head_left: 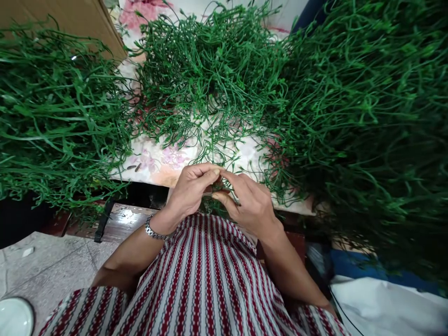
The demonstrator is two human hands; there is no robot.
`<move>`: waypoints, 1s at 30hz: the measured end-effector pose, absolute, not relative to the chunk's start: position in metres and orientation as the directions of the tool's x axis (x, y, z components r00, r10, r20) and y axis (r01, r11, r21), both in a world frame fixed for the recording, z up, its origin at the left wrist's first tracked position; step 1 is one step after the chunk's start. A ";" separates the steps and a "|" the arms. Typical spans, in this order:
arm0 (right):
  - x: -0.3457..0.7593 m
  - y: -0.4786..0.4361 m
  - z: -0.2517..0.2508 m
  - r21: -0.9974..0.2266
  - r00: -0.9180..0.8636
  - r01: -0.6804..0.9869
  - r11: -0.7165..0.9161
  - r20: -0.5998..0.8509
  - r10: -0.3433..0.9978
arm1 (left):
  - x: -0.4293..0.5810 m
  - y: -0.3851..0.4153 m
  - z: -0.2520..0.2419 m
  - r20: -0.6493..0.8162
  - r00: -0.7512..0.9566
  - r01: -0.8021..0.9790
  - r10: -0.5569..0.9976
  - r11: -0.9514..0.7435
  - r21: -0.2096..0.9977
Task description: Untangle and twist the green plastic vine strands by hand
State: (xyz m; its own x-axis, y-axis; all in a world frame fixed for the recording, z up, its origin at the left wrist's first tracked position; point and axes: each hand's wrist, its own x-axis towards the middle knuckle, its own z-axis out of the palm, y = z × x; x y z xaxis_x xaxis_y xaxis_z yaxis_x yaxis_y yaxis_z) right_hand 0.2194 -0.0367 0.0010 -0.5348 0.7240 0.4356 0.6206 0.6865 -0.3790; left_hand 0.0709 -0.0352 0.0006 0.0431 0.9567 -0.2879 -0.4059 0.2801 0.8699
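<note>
My left hand and my right hand meet just above my lap, fingertips pinched together on a thin green plastic stem. The left wrist carries a metal bracelet. Both hands sit at the near edge of a table with a floral cloth. Big heaps of green artificial stems lie on it: one in the middle, one at the left, one at the right. The part of the stem inside the fingers is hidden.
A brown cardboard box stands at the back left. My red and white striped garment fills the lower middle. A white dish lies on the stone floor at the bottom left. White and blue cloth lies bottom right.
</note>
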 end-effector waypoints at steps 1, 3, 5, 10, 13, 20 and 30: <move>0.220 -0.035 -0.004 -0.364 -0.546 0.621 0.694 0.435 0.716 | 0.071 -0.036 0.001 -0.306 0.043 -0.417 0.951 0.295 0.860; 0.222 -0.033 -0.011 -0.350 -0.550 0.621 0.701 0.443 0.708 | 0.070 -0.037 0.001 -0.320 0.048 -0.429 0.946 0.308 0.849; 0.226 -0.034 -0.014 -0.344 -0.552 0.621 0.704 0.446 0.704 | 0.069 -0.039 0.003 -0.313 0.057 -0.433 0.948 0.306 0.848; 0.231 -0.034 -0.017 -0.336 -0.555 0.610 0.718 0.464 0.690 | 0.068 -0.046 0.002 -0.249 0.123 -0.375 0.961 0.278 0.885; 0.231 -0.035 -0.017 -0.359 -0.526 0.603 0.712 0.493 0.693 | 0.065 -0.050 0.000 -0.136 0.126 -0.194 0.983 0.159 0.968; 0.225 -0.041 -0.011 -0.557 -0.461 0.521 0.647 0.455 0.762 | 0.061 -0.057 -0.003 0.019 0.111 0.104 0.994 -0.031 0.994; 0.229 -0.044 -0.011 -0.552 -0.480 0.528 0.645 0.433 0.763 | 0.058 -0.056 -0.001 -0.071 0.288 0.117 0.955 0.038 0.992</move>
